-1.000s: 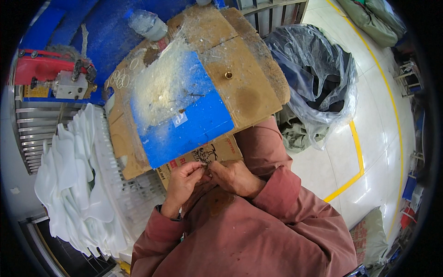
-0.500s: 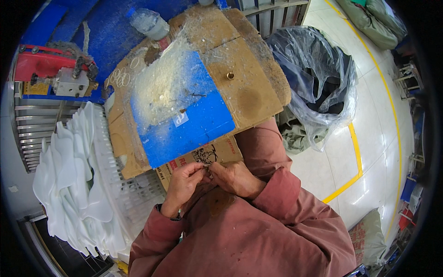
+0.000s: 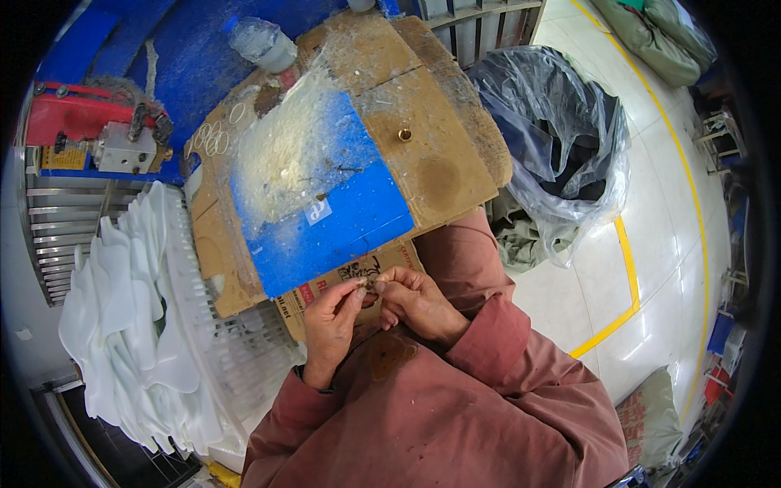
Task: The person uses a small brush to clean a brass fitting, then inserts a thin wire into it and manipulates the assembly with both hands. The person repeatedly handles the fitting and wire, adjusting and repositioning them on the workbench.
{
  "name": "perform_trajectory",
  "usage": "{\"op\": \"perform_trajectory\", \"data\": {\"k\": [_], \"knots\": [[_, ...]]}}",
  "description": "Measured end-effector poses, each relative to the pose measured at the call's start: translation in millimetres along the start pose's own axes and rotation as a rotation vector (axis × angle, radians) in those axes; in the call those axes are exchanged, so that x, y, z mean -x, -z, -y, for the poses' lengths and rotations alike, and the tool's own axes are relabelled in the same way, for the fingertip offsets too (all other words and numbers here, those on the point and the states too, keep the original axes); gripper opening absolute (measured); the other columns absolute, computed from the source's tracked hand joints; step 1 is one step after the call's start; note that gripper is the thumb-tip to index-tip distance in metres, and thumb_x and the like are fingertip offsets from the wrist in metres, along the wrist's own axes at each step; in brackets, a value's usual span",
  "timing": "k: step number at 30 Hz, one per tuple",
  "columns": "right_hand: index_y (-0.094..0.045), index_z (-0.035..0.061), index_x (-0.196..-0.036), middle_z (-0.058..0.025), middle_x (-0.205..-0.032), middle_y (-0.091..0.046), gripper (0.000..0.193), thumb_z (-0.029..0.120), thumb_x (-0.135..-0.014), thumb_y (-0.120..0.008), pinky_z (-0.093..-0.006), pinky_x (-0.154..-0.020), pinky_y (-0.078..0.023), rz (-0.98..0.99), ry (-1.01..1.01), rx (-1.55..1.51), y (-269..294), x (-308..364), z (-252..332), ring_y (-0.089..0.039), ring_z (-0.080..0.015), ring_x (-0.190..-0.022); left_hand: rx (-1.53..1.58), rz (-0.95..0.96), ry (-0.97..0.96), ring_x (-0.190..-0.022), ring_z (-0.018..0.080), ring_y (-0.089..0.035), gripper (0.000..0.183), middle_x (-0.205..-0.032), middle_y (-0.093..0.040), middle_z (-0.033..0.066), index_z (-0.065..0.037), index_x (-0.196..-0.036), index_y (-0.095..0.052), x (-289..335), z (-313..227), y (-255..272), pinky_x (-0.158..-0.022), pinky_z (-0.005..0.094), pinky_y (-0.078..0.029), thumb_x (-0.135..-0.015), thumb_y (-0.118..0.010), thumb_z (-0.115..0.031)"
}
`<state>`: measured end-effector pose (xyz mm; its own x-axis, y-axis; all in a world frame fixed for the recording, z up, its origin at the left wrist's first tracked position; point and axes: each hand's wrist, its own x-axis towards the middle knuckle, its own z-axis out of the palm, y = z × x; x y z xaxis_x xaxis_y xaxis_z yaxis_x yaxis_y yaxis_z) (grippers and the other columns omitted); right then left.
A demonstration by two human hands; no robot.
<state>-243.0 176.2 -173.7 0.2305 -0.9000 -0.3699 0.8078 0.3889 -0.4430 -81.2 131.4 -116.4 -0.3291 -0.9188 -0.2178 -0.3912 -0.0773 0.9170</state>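
My left hand (image 3: 329,327) and my right hand (image 3: 425,309) meet at their fingertips in front of my lap. Thumb and forefinger of each are pinched on a tiny dark piece (image 3: 371,286), too small to name. Just beyond them lies a blue sheet (image 3: 366,224), partly covered in pale powdery dust (image 3: 281,167). The sheet rests on dusty brown cardboard (image 3: 455,154). A small brass-coloured fitting (image 3: 404,135) stands on the cardboard to the right. Several thin white rings (image 3: 213,140) lie on its left side. Below the sheet's edge shows a printed carton (image 3: 293,319).
White curved plastic pieces (image 3: 130,325) are stacked in a white slatted crate (image 3: 244,346) at left. A metal block on a red machine part (image 3: 81,118) sits behind them. A cloudy plastic bottle (image 3: 268,47) is at the back. Rightward stands a clear-bag-lined bin (image 3: 582,191).
My left hand has shifted slightly right and turned more upright. The fingers of my right hand have risen and spread a little from the fist. The small piece now shows between the fingertips.
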Motion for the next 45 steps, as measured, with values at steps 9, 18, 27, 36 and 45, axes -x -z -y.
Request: {"op": "perform_trajectory", "data": {"k": [9,18,27,36,45], "knots": [[-0.058,0.0023,-0.101,-0.0082,-0.09,-0.065,0.016,0.019,-0.102,-0.058,-0.0309,-0.058,-0.052,0.026,-0.058,-0.072,1.4,-0.1,1.4,-0.056,-0.012,-0.059,-0.04,-0.051,-0.063,-0.09,0.0163,-0.071,0.019,-0.099,-0.073,0.0121,0.003,-0.115,-0.068,2.4,-1.9,-5.1,-0.077,0.0271,-0.056,-0.097,-0.063,-0.003],[-0.059,0.0011,-0.103,-0.0084,-0.091,-0.066,0.017,0.018,-0.102,-0.058,-0.0315,-0.059,-0.054,0.036,-0.043,-0.083,1.6,-1.6,-1.0,-0.052,-0.0106,-0.057,0.058,-0.058,0.001,-0.087,0.0143,-0.069,0.018,-0.102,-0.07,0.0089,0.002,-0.113,-0.069,0.3,1.1,-6.9,-0.076,0.0261,-0.055,-0.097,-0.063,-0.003],[-0.059,0.0019,-0.101,-0.0091,-0.09,-0.068,0.015,0.017,-0.102,-0.058,-0.0302,-0.057,-0.053,0.013,-0.032,-0.045,2.5,-3.3,-2.9,-0.054,-0.0105,-0.057,0.086,-0.07,0.038,-0.088,0.0148,-0.071,0.017,-0.1,-0.072,0.0091,0.003,-0.111,-0.069,-1.1,2.1,-9.1,-0.076,0.0258,-0.056,-0.097,-0.063,-0.003],[-0.057,0.0017,-0.1,-0.0095,-0.09,-0.067,0.016,0.018,-0.102,-0.058,-0.029,-0.056,-0.052,0.02,-0.03,0.009,3.2,-3.3,-1.7,-0.054,-0.0107,-0.057,0.038,-0.109,0.045,-0.088,0.0146,-0.071,0.016,-0.099,-0.073,0.0092,0.004,-0.11,-0.07,-2.4,4.1,-8.9,-0.078,0.0267,-0.057,-0.096,-0.063,-0.002],[-0.057,0.0031,-0.1,-0.0047,-0.079,-0.063,0.016,0.019,-0.102,-0.058,-0.0255,-0.053,-0.048,0.01,0.043,0.078,3.6,-4.4,-5.8,-0.056,-0.0098,-0.056,0.182,-0.105,0.162,-0.086,0.0162,-0.072,0.018,-0.098,-0.072,0.0107,0.004,-0.113,-0.067,-3.6,6.5,-4.9,-0.077,0.0279,-0.058,-0.096,-0.062,-0.001]]}}
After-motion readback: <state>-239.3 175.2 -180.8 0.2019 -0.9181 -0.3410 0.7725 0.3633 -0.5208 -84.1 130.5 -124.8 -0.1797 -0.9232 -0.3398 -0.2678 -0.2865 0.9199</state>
